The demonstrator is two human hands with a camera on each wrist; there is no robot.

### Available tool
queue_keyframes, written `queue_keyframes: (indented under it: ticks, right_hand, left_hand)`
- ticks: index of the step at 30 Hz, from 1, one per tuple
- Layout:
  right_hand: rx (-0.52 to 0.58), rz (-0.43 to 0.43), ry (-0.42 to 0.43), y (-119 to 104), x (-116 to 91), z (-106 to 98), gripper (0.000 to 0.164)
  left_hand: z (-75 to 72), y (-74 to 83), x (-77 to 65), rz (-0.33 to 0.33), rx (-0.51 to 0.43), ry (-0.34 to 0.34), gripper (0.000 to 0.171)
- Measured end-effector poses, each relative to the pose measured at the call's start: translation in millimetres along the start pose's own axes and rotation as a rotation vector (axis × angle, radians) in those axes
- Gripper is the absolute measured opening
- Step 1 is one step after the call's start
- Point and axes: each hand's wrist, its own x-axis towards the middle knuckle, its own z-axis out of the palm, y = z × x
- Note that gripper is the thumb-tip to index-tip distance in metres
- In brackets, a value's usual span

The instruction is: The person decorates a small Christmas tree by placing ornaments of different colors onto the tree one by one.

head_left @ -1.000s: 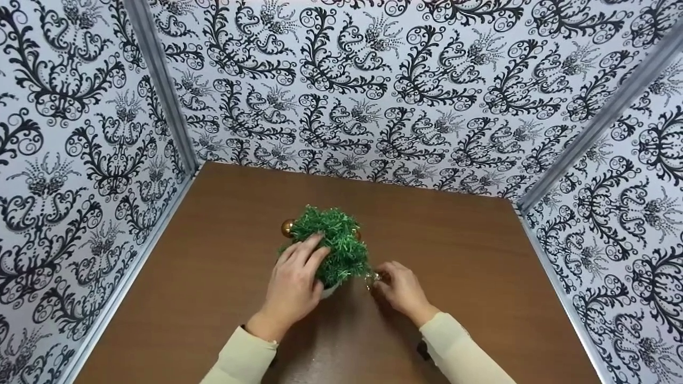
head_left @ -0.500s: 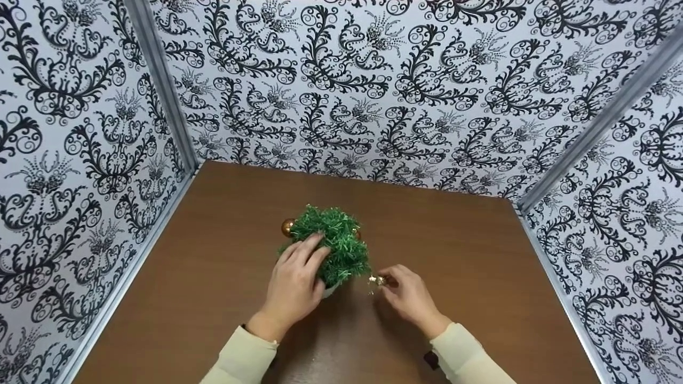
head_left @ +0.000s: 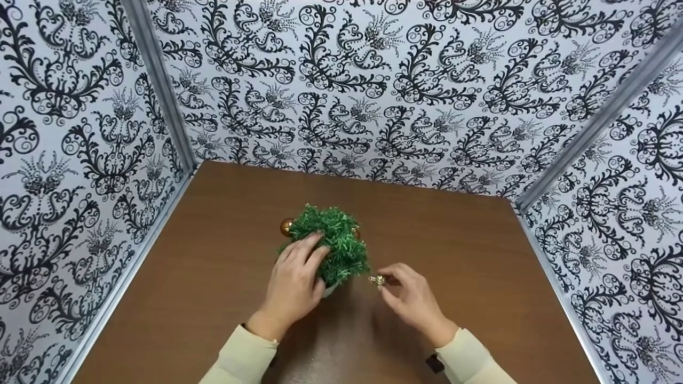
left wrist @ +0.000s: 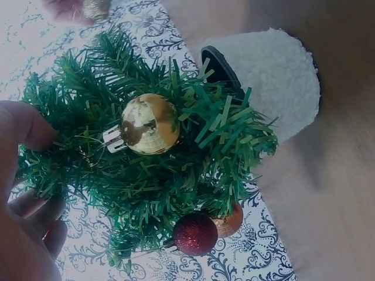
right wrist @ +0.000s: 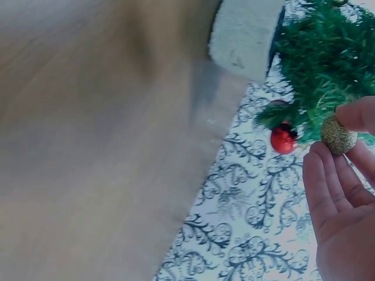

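A small artificial Christmas tree (head_left: 333,229) with green tinsel-like branches stands in a white, rough-textured pot (left wrist: 272,82). My left hand (head_left: 296,280) holds its near left side, thumb and fingers around the branches in the left wrist view. Just right of the tree, my right hand (head_left: 413,296) pinches a glittery gold bauble (right wrist: 338,134) between thumb and fingertips. A thin loop shows at the bauble's tree-facing end. On the branches hang a shiny gold bauble (left wrist: 149,124), a dark red glitter bauble (left wrist: 195,234), an orange bauble (left wrist: 229,221) and a bright red bauble (right wrist: 284,139).
The brown wooden table (head_left: 229,213) carries the tree near its middle. Patterned black-and-white panels (head_left: 347,96) rise at the back and both sides, joined by grey metal posts (head_left: 160,80).
My right hand has drawn slightly right, away from the branches, with the gold bauble, which now shows more clearly at the fingertips. My left hand stays on the tree.
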Motion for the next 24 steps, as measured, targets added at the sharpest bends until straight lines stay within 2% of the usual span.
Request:
queue_keyframes:
  ticks: [9, 17, 24]
  right_hand:
    - [0.072, -0.123, 0.094, -19, 12, -1, 0.033]
    - [0.136, -0.162, 0.135, -43, 22, -1, 0.04]
    - [0.193, -0.168, 0.133, -74, 35, -7, 0.037]
  left_hand:
    - [1.8, 0.2, 2.0, 0.004, 0.004, 0.007, 0.05]
    - [1.0, 0.3, 1.3, 0.007, -0.006, 0.004, 0.051]
    - [1.6, 0.2, 1.8, 0.052, -0.014, 0.001, 0.053]
